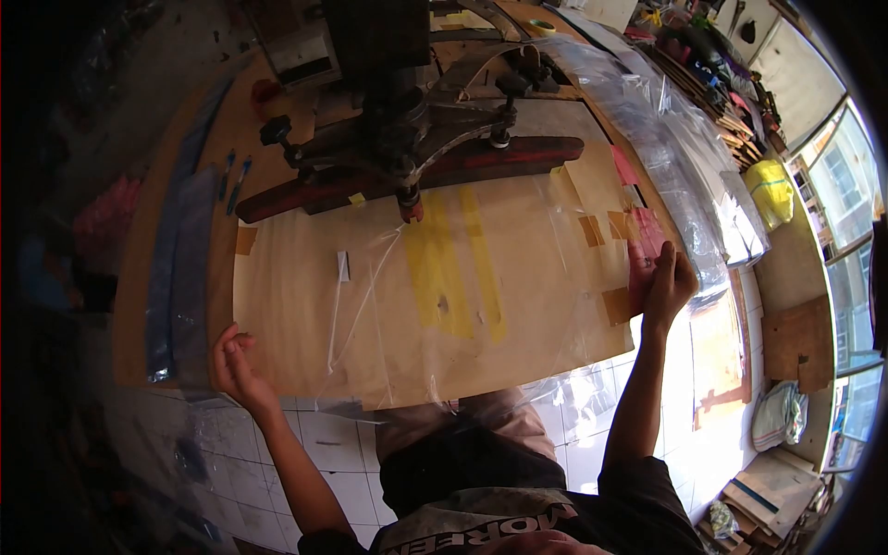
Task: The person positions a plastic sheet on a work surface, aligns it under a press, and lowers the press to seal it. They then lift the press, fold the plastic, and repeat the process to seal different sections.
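Observation:
A clear plastic sheet lies over a wide tan work surface marked with yellow strips, and its near edge hangs toward my lap. At the sheet's left edge, my left hand is closed with curled fingers pinching the film. On the opposite side my right hand pinches the sheet's right edge, beside a pink patch. Beyond both hands a dark metal press stands over the surface, with a long dark red bar under its arms.
Blue pens and a bluish plastic strip lie at the left. More clear plastic is heaped along the right edge. A yellow bag, a white sack and wooden boards sit farther right.

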Available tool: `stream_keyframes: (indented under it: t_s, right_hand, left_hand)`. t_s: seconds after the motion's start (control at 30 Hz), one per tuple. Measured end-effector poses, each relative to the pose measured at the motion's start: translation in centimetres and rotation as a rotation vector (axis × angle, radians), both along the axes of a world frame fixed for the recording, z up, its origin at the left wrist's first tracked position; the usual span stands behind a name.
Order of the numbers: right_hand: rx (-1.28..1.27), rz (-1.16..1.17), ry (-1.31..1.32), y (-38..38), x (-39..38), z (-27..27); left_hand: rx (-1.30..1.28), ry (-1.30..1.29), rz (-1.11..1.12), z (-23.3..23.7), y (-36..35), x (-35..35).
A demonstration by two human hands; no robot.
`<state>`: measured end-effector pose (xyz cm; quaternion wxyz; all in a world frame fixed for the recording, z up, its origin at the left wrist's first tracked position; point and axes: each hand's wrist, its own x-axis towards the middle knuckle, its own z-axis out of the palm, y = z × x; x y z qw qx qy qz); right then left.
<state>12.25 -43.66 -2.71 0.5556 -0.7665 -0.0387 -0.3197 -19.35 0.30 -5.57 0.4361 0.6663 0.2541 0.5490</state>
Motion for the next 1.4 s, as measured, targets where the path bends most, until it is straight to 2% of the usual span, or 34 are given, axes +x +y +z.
stream_keyframes:
  t_s: [0.57, 0.97, 1.07, 1.13, 1.23, 1.27, 1.3, 1.37, 1.4]
  right_hand:
    - [-0.058, -0.012, -0.010, 0.2, -0.1, 0.0]
    - [-0.081, 0.001, -0.018, -0.4, 0.0, 0.1]
    - [-0.241, 0.155, -0.008, -0.5, 0.4, 1.1]
    - [-0.351, 0.215, 0.038, 0.5, 0.7, 2.6]
    - [-0.664, 0.325, 0.119, 4.2, 0.9, 5.2]
    - [-0.651, 0.403, 0.087, 5.7, 1.2, 5.2]
    - [-0.637, 0.480, 0.054, 7.1, 1.8, 5.0]
    - [-0.823, 0.435, -0.047, 9.4, 4.7, 2.0]
    - [-0.824, 0.434, -0.048, 10.2, 4.4, 1.9]
  left_hand:
    - [-0.026, -0.010, -0.005, 0.0, -0.2, -0.1]
    - [-0.063, 0.101, -0.002, 1.8, -1.4, 0.1]
    - [0.020, 0.154, -0.008, 4.0, -2.5, 1.7]
    - [0.206, 0.283, -0.108, 5.6, -3.2, 3.6]
    - [0.096, 0.408, -0.385, 7.2, -3.2, 8.5]
    - [0.069, 0.480, -0.454, 7.4, -2.9, 10.2]
    - [0.140, 0.573, -0.433, 7.0, -2.4, 11.9]
    - [0.210, 0.669, -0.414, 6.0, -1.9, 14.5]
    - [0.235, 0.743, -0.367, 5.5, -1.9, 15.4]
